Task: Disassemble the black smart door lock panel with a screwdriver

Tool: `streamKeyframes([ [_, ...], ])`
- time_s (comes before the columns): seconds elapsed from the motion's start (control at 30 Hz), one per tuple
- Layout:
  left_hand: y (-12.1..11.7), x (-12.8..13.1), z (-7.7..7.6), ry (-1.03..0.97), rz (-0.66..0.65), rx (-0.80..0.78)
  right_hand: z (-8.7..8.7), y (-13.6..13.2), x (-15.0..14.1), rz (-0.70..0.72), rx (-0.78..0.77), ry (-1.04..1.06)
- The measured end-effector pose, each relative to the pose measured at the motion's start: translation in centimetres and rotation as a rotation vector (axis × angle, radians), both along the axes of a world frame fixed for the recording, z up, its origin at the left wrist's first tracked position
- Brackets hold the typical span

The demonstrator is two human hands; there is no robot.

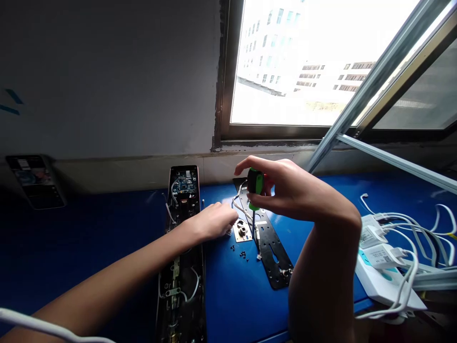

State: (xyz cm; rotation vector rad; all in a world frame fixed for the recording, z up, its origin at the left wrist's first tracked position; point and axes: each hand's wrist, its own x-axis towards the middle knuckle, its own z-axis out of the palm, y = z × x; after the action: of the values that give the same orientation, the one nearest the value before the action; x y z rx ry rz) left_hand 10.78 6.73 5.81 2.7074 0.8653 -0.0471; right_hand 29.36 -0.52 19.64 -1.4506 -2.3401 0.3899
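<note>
While the right hand (285, 183) holds 1 green-and-black screwdriver (256, 183) nearly upright in the head view, its shaft points down at the left edge of the long black plate (276, 257), where 1 small square metal plate (238, 237) lies just beside. The step in hand looks to be screw work on that square plate; whether the tip sits in a screw I cannot tell.

The right fingers are wrapped round the screwdriver's handle. The left hand (217, 219), left of the black plate, has its fingers curled near the square plate, but its own back hides them, so I cannot tell what, if anything, they grip. The next move probably calls for a straight shaft, steady downward pressure and a square plate that does not slide.

Counted around the black plate on the blue table (228, 295): to its left, dark screws (243, 255) in 2 loose groups, too small to number surely, perhaps 10; farther left, 1 opened long housing (183, 209); well to its right, 1 white power strip (396, 288) with 3 white adapters (383, 256).
</note>
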Motion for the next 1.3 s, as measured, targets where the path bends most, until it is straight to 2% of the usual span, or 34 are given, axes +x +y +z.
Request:
streamKeyframes([
  [0.4, -0.5, 1.6, 0.9, 0.055, 0.084, -0.021, 0.0, -0.1, -0.2, 0.021, 0.012, 0.010],
  [0.73, -0.2, 1.7, 1.3, 0.102, 0.121, -0.004, -0.2, 0.3, -0.5, 0.012, -0.001, 0.000],
  [0.83, -0.9, 1.0, 2.2, 0.113, 0.125, 0.045, -0.2, 0.3, -0.7, 0.020, 0.001, 0.006],
  [0.97, -2.7, -1.5, 2.7, 0.080, 0.125, 0.141, -0.2, 0.2, -1.0, 0.035, 0.010, 0.007],
  [1.03, -3.4, -3.0, 2.3, 0.017, 0.033, 0.249, -0.3, 0.3, -1.2, 0.027, 0.021, -0.001],
  [1.13, -4.0, -4.5, 1.4, -0.105, -0.124, 0.310, -0.4, 0.5, -1.6, 0.026, 0.027, -0.017],
  [1.3, -4.0, -4.8, 0.3, -0.138, -0.149, 0.332, -0.5, 0.8, -2.3, 0.037, 0.022, -0.039],
])
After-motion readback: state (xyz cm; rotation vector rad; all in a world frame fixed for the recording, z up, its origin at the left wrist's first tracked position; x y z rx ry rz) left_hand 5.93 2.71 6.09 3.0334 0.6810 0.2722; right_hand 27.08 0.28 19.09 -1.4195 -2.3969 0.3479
